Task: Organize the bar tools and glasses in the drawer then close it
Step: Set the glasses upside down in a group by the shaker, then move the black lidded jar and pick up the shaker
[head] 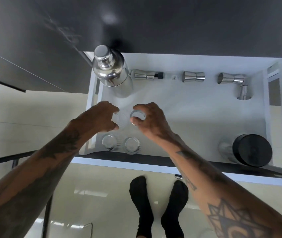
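Note:
I look down into an open white drawer (197, 117). My left hand (99, 117) grips a clear ribbed glass (122, 120) and my right hand (149, 119) grips another clear glass (137, 115) right beside it. Two more ribbed glasses (110, 142) (132, 145) stand at the drawer's front left. A steel cocktail shaker (110, 71) stands at the back left. Along the back lie three steel jiggers (144, 74) (193, 76) (231, 79), a small bottle (169, 75) and a steel piece (244, 92).
A clear jar with a black lid (252, 152) lies at the drawer's front right. A dark countertop (154, 23) overhangs the drawer's back. The drawer front (136, 164) is just above my black-socked feet (159, 208) on a glossy tiled floor.

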### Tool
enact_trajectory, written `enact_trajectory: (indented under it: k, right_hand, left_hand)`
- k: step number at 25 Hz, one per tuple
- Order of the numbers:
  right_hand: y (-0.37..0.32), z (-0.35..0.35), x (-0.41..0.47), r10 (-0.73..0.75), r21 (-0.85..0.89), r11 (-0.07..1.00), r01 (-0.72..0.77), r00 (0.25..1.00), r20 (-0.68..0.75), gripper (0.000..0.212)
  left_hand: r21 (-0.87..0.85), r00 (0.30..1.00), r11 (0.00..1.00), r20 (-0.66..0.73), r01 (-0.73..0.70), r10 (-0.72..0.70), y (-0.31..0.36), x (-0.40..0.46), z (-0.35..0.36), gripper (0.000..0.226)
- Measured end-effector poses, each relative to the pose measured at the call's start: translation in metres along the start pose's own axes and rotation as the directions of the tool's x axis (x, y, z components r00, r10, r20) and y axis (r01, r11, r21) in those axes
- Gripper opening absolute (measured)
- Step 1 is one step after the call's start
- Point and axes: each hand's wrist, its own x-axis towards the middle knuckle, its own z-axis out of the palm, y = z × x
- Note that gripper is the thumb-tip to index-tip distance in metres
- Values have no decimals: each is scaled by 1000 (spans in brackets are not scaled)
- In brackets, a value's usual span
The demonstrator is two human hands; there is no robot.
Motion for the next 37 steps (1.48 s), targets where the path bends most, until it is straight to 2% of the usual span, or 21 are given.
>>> enact_trajectory:
  k: [7, 9, 10, 11, 12, 13, 14, 15, 16, 18, 20, 21, 22, 25, 28, 30, 37]
  right_hand:
    - [-7, 7, -14, 119, 19, 993, -120, 993, 24, 39]
    - [-9, 0, -15, 131, 38, 990, -135, 988, 77, 48]
    - [-5, -8, -19, 130, 56, 989, -135, 988, 79, 53]
    - [3, -22, -27, 126, 58, 990, -128, 991, 36, 54]
    - [16, -41, -38, 129, 29, 991, -127, 989, -75, 52]
    - [37, -66, -51, 129, -44, 989, -142, 966, -222, 47]
    - [60, -95, -67, 128, -155, 970, -189, 932, -339, 43]
    - [86, -124, -84, 156, -257, 926, -278, 899, -408, 41]
    - [110, -152, -102, 230, -314, 868, -385, 872, -433, 41]
    - [145, -189, -130, 399, -355, 777, -519, 844, -360, 42]
    - [164, -196, -137, 429, -342, 802, -490, 871, -241, 37]
    - [167, -193, -135, 421, -295, 835, -465, 884, -203, 35]
    - [167, -188, -132, 416, -236, 862, -449, 892, -177, 32]
    - [164, -167, -124, 390, -93, 909, -407, 907, -157, 26]
    - [152, -139, -116, 364, 32, 931, -363, 924, -120, 25]
    - [139, -119, -108, 332, 47, 943, -329, 939, -86, 24]
    - [106, -82, -84, 227, 83, 972, -218, 967, -113, 21]
  left_hand:
    - [-39, 1000, 999, 27, -11, 12, -3, 0, 7, 69]
    - [-42, 998, 999, 68, 20, -17, -2, -4, 3, 71]
    - [-33, 999, 999, 39, 18, -17, 0, -8, 0, 71]
    - [-41, 998, 999, -68, 9, -11, 2, -16, -2, 69]
    - [-102, 970, 994, -242, -31, 6, 9, -25, -2, 61]
    - [-197, 905, 973, -425, -117, 23, 23, -34, 0, 49]
    - [-297, 846, 930, -533, -217, 28, 43, -44, 4, 35]
    - [-404, 838, 866, -545, -295, 32, 69, -52, 10, 25]
    - [-519, 878, 789, -476, -329, 53, 97, -57, 18, 18]
    - [-685, 969, 685, -189, -248, 162, 159, -59, 41, 17]
    - [-700, 963, 707, 113, -98, 246, 215, -54, 66, 31]
    - [-680, 946, 730, 193, -62, 260, 237, -51, 77, 40]
    - [-672, 944, 739, 216, -42, 250, 252, -48, 86, 46]
    - [-712, 989, 702, 115, 20, 88, 257, -38, 95, 54]
    - [-708, 998, 704, 65, 55, -14, 218, -35, 92, 63]
    - [-685, 998, 727, 9, 49, -59, 191, -39, 88, 57]
    - [-758, 958, 647, -121, 80, -259, 156, -40, 94, 49]
